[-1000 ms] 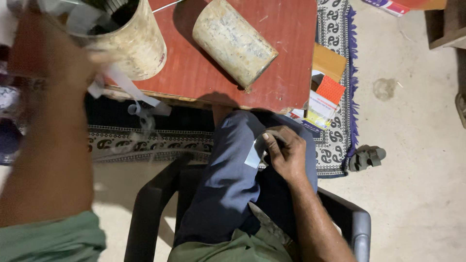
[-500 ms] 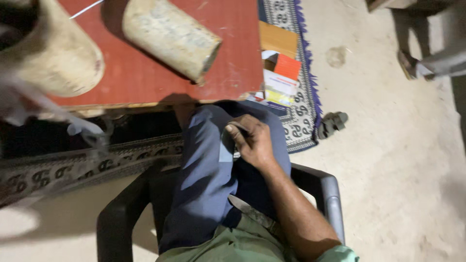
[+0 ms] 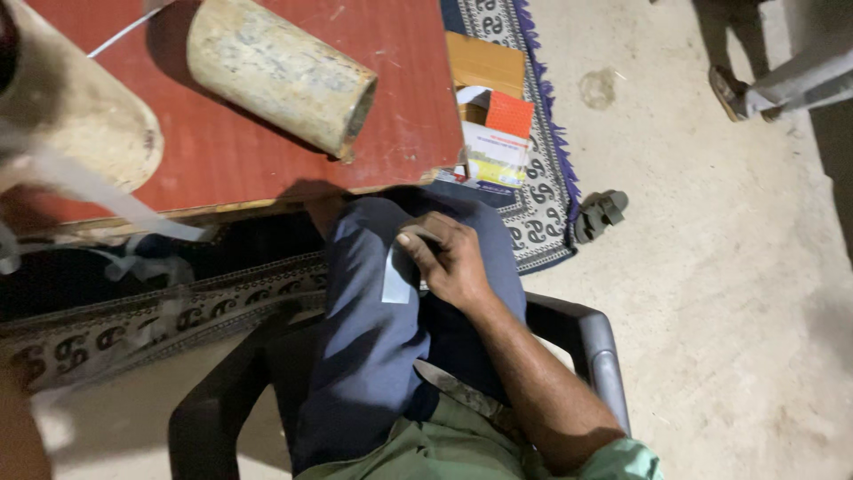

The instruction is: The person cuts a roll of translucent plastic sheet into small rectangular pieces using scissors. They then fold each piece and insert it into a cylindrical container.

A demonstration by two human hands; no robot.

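My right hand (image 3: 449, 258) rests on my blue-trousered thigh (image 3: 373, 338) and pinches a small pale grey strip (image 3: 398, 274) flat against the cloth. My left hand is out of view; only a bit of forearm (image 3: 16, 436) shows at the bottom left. A large pale roll (image 3: 75, 120) juts in at the top left, with a translucent band (image 3: 107, 200) trailing down from it over the table edge. A second pale, worn cylinder (image 3: 275, 76) lies on its side on the red table (image 3: 267, 169).
I sit in a dark plastic chair (image 3: 582, 342). A patterned rug (image 3: 533, 204) lies under the table with an orange and white box (image 3: 498, 142) and a brown carton (image 3: 484, 62) on it. A sandal (image 3: 600, 213) lies on the concrete floor. Another person's foot (image 3: 742, 89) is at the top right.
The view has swung right and down. My left hand and arm have left the frame. My right hand stays on the thigh with the strip.
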